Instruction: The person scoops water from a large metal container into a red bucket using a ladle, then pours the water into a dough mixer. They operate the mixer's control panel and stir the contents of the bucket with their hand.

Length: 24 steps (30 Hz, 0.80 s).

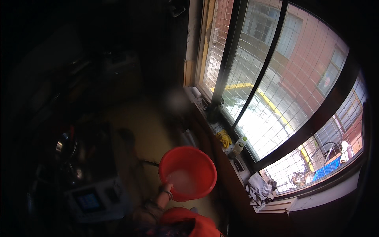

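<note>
A red plastic bucket [205, 162] with whitish, cloudy contents at the bottom is in front of me, near the lower middle of the head view. My left hand [167, 189], with a bracelet at the wrist, is closed on the bucket's near left rim. Its fingers are partly hidden and dim. My right hand does not show. Red cloth [187, 221] on my body lies just below the bucket.
Along the right runs a barred window [272, 79]. Its sill holds a green-capped bottle [239, 146], yellow gloves [224, 138] and a crumpled grey cloth [258, 190]. At left, a dark counter carries a metal pan [65, 145] and a boxy appliance with a lit screen [89, 200].
</note>
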Tool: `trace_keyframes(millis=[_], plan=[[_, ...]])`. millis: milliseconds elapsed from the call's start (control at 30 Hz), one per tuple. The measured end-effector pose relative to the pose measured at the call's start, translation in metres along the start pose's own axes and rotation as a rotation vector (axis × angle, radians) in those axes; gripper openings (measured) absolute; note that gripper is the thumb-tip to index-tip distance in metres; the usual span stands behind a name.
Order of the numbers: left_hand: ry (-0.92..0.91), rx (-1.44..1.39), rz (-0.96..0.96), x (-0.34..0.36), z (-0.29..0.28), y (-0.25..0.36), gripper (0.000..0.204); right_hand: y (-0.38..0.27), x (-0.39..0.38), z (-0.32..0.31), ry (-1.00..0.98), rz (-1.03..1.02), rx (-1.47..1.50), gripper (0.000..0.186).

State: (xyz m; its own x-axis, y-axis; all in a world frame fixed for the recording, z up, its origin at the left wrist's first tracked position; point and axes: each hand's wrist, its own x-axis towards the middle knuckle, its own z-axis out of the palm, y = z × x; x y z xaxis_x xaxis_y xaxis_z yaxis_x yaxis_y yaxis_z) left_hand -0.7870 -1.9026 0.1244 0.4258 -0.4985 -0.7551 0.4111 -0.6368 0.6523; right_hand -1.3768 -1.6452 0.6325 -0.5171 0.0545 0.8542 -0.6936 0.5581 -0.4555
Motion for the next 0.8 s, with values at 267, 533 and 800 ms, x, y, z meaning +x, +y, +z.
trace_keyframes(millis=[267, 533, 800], plan=[[0.207, -0.289, -0.060, -0.015, -0.022, 0.104, 0.048, -0.077, -0.182, 0.130, -0.533, -0.008, 0.229, 0.037], [0.275, -0.282, -0.094, 0.053, -0.053, 0.248, 0.051, -0.253, -0.386, 0.305, -1.007, -0.487, 0.650, 0.027], [0.319, -0.642, 0.071, 0.147, -0.088, 0.417, 0.027, -0.537, -0.454, 0.329, -1.691, -0.147, 0.622, 0.030]])
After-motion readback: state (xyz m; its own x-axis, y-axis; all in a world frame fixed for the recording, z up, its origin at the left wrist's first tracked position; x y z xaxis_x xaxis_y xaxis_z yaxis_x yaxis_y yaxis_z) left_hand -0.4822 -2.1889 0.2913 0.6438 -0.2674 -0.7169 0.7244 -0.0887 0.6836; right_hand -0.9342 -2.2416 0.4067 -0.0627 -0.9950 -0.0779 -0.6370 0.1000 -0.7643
